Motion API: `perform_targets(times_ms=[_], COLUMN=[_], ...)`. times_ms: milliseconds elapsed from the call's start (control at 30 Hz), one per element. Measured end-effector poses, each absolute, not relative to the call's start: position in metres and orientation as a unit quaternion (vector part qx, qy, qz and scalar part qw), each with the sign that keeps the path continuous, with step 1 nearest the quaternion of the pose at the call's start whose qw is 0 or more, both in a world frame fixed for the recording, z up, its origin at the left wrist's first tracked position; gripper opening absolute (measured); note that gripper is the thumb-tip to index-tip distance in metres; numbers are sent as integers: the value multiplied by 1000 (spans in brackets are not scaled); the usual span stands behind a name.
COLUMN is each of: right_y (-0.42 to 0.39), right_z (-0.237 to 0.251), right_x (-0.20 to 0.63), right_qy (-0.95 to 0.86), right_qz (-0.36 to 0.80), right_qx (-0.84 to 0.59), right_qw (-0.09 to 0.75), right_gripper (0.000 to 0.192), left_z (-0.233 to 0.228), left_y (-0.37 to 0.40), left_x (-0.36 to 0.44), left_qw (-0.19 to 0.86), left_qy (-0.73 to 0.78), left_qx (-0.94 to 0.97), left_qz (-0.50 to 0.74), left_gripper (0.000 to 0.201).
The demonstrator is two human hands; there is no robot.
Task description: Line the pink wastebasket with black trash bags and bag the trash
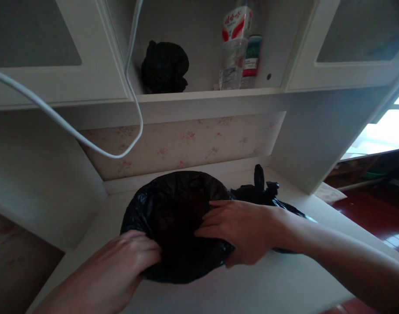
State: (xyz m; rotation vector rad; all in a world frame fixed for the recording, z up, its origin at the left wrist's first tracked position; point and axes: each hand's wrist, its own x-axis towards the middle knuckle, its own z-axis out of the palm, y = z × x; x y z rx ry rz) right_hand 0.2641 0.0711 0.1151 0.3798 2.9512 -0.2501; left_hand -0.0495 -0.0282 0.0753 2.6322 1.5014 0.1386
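A black plastic bag (176, 213), puffed into a rounded heap, sits on the white desk (251, 288) near the middle, a little toward the back edge where the desk meets the flowered wall panel (186, 146). The left hand (134, 257) is clenched on the bag's near left edge, fingers curled into the plastic. The right hand (241, 231) grasps the bag's near right side, fingers stretched flat across the top of the plastic and the thumb tucked under its lower edge. Just behind the right wrist, toward the desk's back right corner, lies a second black bag (261, 192) with a knotted, twisted top standing up; it touches or nearly touches the first bag, which of the two cannot be told. Above the desk runs a shelf (206, 93) between two cabinet doors. On the shelf, at the left, rests a bunched black bundle (165, 65), and well apart from it at the right stand two clear plastic bottles: a water bottle (235, 43) with a red and white label carrying red characters too blurred to read, and just beside it, partly hidden behind, a bottle with a green and red label (252, 61) whose writing is also too small to make out. A white cable (88, 141) hangs in a loop from above, crossing in front of the left cabinet door (55, 48) and the wall panel. At the far right, a dark red wooden floor (379, 218) shows beyond the desk's right edge.
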Motion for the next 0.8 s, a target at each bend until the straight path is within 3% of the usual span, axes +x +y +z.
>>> perform_targets(times_ms=[100,200,300,367,433,567,700,800], right_y=[70,70,68,66,64,60,64,67], right_z=[103,94,91,93,95,101,103,98], right_x=[261,250,240,238,240,249,259,260], right_qy=[992,994,986,980,977,982,994,994], right_qz=[-47,-31,-17,-3,7,-43,-92,-89], right_qx=[110,94,136,159,165,142,66,67], right_qw=[49,46,93,122,138,114,0,-6], right_gripper=[63,42,26,23,23,27,57,71], left_z=[73,81,85,82,79,80,83,79], left_y=[-38,-43,-41,-37,-35,-31,-29,-35], left_x=[-54,-13,36,51,50,16,-37,-59], left_qw=[-1,58,119,131,120,130,119,35], left_qy=[497,461,489,527,549,519,483,496], left_qx=[867,885,863,838,824,840,867,866], left_qz=[23,-34,-36,-44,-72,-84,-18,45], left_gripper=[65,86,71,44,30,44,47,53])
